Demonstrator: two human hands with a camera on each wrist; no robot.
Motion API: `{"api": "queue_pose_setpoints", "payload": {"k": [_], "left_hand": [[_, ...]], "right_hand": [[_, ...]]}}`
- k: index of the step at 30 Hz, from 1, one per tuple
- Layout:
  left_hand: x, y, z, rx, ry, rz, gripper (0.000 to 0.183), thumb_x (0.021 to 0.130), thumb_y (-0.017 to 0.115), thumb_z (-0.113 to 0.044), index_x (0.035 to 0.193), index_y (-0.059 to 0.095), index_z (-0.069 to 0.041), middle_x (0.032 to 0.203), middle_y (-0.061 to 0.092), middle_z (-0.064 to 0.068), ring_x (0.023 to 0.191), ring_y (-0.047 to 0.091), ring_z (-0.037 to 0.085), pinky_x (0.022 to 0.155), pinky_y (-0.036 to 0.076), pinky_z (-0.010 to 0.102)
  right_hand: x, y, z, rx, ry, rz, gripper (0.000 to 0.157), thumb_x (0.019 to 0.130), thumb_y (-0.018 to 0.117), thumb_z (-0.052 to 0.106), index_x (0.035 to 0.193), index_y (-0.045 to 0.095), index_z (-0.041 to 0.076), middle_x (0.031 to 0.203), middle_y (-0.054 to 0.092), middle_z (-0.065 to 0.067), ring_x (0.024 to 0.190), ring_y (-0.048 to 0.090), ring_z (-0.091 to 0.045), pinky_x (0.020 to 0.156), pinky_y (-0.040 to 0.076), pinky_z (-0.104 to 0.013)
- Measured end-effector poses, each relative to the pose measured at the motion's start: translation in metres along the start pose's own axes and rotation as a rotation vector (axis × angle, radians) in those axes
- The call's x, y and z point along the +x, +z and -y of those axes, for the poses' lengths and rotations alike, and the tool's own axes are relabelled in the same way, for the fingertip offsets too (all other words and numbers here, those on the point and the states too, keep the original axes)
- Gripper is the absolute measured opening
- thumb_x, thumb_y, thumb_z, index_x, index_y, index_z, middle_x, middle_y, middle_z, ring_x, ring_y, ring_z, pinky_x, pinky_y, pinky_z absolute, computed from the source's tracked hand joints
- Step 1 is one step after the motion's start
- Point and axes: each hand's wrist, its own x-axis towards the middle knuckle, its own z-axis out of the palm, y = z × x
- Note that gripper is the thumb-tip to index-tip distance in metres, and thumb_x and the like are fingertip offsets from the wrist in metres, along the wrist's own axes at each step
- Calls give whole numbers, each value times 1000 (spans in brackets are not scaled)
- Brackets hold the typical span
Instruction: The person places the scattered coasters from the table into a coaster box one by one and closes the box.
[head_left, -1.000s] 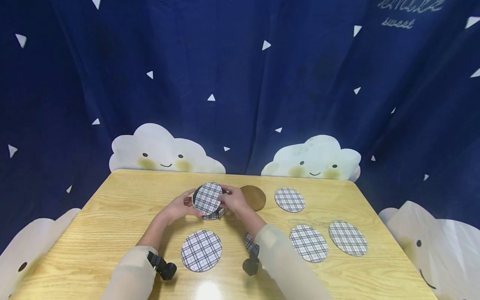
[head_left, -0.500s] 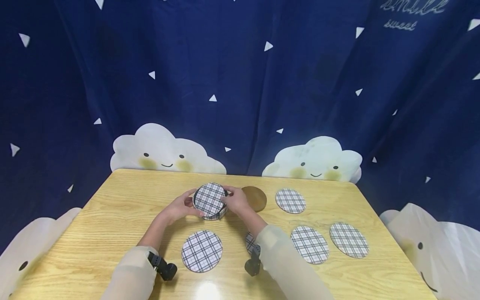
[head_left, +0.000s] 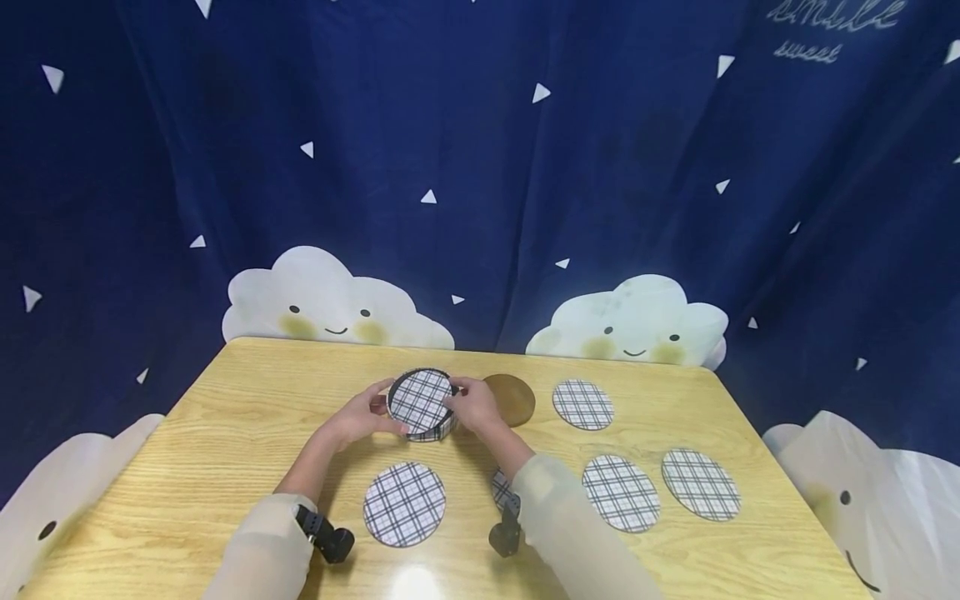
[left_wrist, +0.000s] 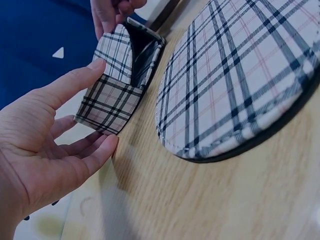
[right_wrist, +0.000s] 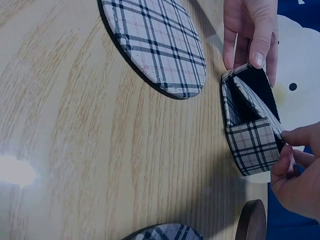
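Observation:
A round plaid coaster holder [head_left: 433, 433] with a dark inside stands at the back middle of the table. My left hand [head_left: 363, 417] grips its left side, thumb at the rim and fingers around the wall. My right hand [head_left: 474, 406] pinches the edge of a round plaid coaster [head_left: 418, 402] at the holder's right side. In the right wrist view this coaster [right_wrist: 256, 104] is tilted, with one edge down inside the holder [right_wrist: 252, 145] and the pinched edge raised. The holder's bottom is hidden.
A plain brown disc [head_left: 512, 400] lies right of the holder. Several plaid coasters lie flat: one in front [head_left: 405, 504], others at right, including one coaster [head_left: 583, 404] at the back. Another coaster [head_left: 504, 487] is partly covered by my right forearm. A blue curtain hangs behind the table.
The pinched coaster has shifted slightly right and lower into the holder, so more of the dark far rim shows. The left hand keeps its grip; the view has shifted slightly.

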Motion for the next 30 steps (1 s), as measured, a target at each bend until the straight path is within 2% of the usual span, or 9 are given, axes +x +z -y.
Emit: {"api": "queue_pose_setpoints", "payload": {"k": [5,12,18,24,30], "left_hand": [[0,-1,0,1,0,1,102,70,81,-17,149,18,-9,138,42,27,129,41,42,106,37,53],[-2,-1,-1,1,9,16,102,71,80,-18,150,15,-8,138,41,28,128,42,42,106,37,52],[-2,-1,-1,1,6,25,102,72,80,-18,150,14,-8,138,41,28,129,41,42,107,36,52],[-1,-3,0,4,23,21,102,72,80,-17,150,14,-7,138,40,29,129,40,42,107,35,53],[-1,-2,0,10,41,29,101,73,79,-16,149,14,-6,137,40,30,129,39,43,106,36,53]], "right_hand": [[2,1,-1,-34,-13,30,47,87,63,13,132,53,9,76,53,-2,62,45,-12,48,36,-22],[3,1,-2,-61,-35,16,48,85,65,11,131,54,7,80,55,-2,70,49,-13,56,41,-22],[3,1,-4,-22,-37,11,47,83,66,10,128,56,5,81,56,-3,71,49,-13,58,41,-21],[4,-1,-6,13,-92,-17,35,82,65,7,117,64,4,88,60,-6,79,53,-14,63,44,-21],[4,-7,-8,42,-108,1,29,82,66,7,110,67,3,91,62,-9,81,55,-17,65,47,-22]]}}
